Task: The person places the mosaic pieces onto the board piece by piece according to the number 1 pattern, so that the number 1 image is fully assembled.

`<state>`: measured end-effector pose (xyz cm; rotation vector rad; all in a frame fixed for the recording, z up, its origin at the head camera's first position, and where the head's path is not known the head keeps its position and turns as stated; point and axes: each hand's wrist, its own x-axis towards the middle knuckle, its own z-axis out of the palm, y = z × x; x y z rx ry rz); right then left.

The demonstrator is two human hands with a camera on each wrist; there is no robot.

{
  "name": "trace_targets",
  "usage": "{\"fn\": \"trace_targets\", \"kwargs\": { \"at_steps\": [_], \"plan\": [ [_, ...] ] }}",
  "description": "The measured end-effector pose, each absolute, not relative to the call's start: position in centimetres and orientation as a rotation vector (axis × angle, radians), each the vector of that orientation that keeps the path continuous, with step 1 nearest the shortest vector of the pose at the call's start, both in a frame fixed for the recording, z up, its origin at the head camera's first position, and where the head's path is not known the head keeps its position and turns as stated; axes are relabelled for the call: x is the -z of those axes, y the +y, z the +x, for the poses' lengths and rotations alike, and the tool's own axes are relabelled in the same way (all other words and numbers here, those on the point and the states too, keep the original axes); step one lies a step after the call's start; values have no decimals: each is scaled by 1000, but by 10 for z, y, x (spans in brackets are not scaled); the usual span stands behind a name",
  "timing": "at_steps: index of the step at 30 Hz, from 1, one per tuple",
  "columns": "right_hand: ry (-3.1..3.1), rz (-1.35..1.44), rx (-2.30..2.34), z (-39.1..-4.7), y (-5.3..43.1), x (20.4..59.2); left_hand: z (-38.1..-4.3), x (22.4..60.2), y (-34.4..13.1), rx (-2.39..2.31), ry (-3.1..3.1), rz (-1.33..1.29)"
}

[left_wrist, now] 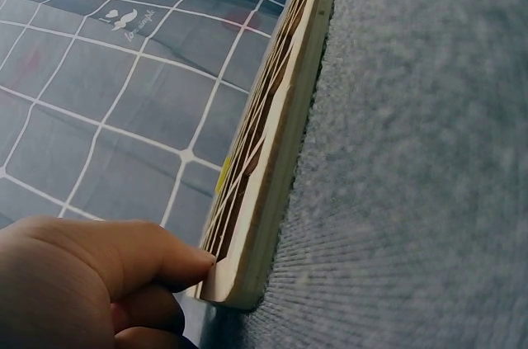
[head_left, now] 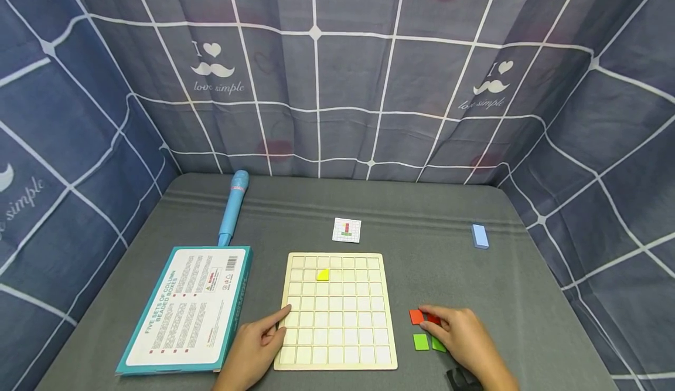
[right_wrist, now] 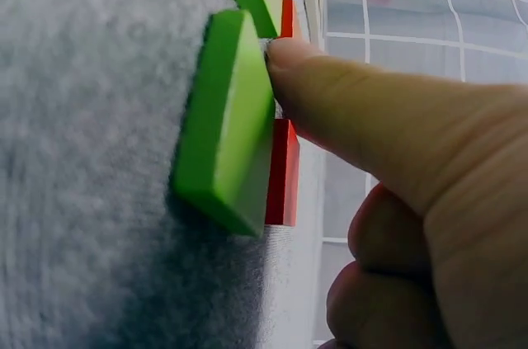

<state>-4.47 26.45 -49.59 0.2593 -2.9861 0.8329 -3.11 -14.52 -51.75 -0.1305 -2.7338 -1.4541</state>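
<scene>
In the head view, a pale wooden grid board (head_left: 336, 320) lies on the table with one yellow tile (head_left: 323, 275) in an upper row. My left hand (head_left: 250, 347) rests at the board's left edge, index fingertip and thumb touching it. Right of the board lie two red tiles (head_left: 416, 316) and two green tiles (head_left: 420, 342). Over these is my right hand (head_left: 466, 335), its index finger and thumb either side of the red pair and touching near them; the right red tile is partly covered. The right wrist view shows the thumb beside a green tile (right_wrist: 227, 118).
A teal-edged box (head_left: 184, 306) lies left of the board, with a blue microphone-shaped object (head_left: 233, 206) behind it. A small card with a coloured grid pattern (head_left: 346, 230) sits beyond the board. A light blue block (head_left: 480, 236) stands at the back right. Checked curtains (head_left: 348, 74) enclose the table.
</scene>
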Motion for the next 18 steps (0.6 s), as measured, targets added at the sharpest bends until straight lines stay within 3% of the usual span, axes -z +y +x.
{"fn": "trace_targets", "kwargs": {
  "at_steps": [18],
  "plan": [
    [-2814, 427, -756, -64, 243, 477, -30, 519, -146, 1446, -2741, -124]
  ]
}}
